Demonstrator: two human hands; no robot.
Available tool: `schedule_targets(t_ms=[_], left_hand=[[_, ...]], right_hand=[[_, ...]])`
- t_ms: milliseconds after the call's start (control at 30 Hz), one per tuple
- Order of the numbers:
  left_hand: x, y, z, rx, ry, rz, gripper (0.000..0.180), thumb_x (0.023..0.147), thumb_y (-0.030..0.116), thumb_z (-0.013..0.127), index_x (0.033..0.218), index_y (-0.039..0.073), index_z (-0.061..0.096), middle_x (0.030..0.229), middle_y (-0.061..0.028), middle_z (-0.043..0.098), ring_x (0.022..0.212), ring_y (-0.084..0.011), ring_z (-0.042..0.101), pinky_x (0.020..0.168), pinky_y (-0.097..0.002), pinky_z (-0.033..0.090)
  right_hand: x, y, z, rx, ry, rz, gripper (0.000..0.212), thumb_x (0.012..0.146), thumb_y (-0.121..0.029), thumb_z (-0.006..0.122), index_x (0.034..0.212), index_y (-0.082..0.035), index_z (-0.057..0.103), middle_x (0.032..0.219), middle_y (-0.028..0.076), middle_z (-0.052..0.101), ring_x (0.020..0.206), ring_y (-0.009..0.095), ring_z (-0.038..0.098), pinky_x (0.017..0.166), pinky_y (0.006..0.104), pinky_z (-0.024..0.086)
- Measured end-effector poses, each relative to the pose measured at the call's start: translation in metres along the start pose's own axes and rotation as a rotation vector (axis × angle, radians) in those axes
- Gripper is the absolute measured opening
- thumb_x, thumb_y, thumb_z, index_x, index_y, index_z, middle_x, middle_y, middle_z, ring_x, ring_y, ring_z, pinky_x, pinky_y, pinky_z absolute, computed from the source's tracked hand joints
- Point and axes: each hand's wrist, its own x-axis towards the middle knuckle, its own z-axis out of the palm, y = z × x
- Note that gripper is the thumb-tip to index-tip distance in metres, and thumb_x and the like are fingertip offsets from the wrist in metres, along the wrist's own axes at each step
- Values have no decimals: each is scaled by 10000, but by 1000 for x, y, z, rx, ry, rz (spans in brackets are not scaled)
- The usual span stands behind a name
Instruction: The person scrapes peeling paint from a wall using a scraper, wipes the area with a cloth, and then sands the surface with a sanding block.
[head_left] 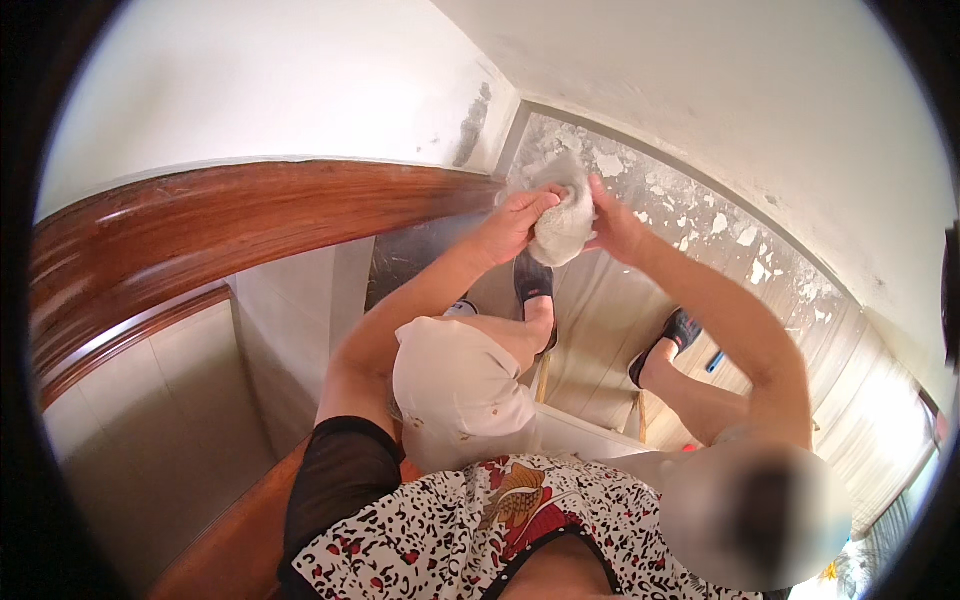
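Note:
Both my hands hold a crumpled white cloth [562, 228] in front of me. My left hand [515, 222] grips its left side, fingers curled into the fabric. My right hand [615, 230] presses on its right side. The cloth sits just past the end of a polished brown wooden handrail [250, 215], close to where the rail meets the wall corner. Whether the cloth touches the rail or the wall behind it cannot be told.
I stand on pale stair steps [590, 330] in dark sandals [533, 280]. A grey skirting band with peeling paint [700, 215] runs along the white wall [760, 110] on the right. A small blue object [715, 362] lies on a step. Tiled wall panels [150, 430] lie below the handrail.

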Motion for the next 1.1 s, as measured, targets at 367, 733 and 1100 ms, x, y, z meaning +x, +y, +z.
schedule_targets(t_ms=[367, 733, 1100], left_hand=[[-75, -54, -58, -264, 137, 160, 326, 972, 256, 479, 1220, 48, 513, 1245, -83, 528, 1137, -294, 552, 968, -415, 421], [-13, -141, -83, 580, 315, 67, 269, 928, 125, 543, 1163, -2, 517, 1086, -75, 617, 1008, -122, 567, 882, -301, 450], [-43, -129, -94, 1002, 349, 151, 148, 905, 23, 510, 1045, -26, 500, 929, -115, 632, 763, -170, 656, 663, -285, 520]], right_hand=[[29, -71, 116, 81, -33, -753, 368, 913, -212, 605, 1211, -18, 513, 1109, 96, 611, 960, 185, 603, 804, 306, 495], [134, 23, 86, -704, 331, -1255, 195, 691, -135, 727, 854, -87, 630, 969, 141, 548, 914, 350, 541, 777, 394, 481], [98, 1, 110, -377, 472, -642, 418, 809, -305, 682, 1073, 9, 603, 969, 225, 599, 930, 372, 601, 833, 404, 470]])
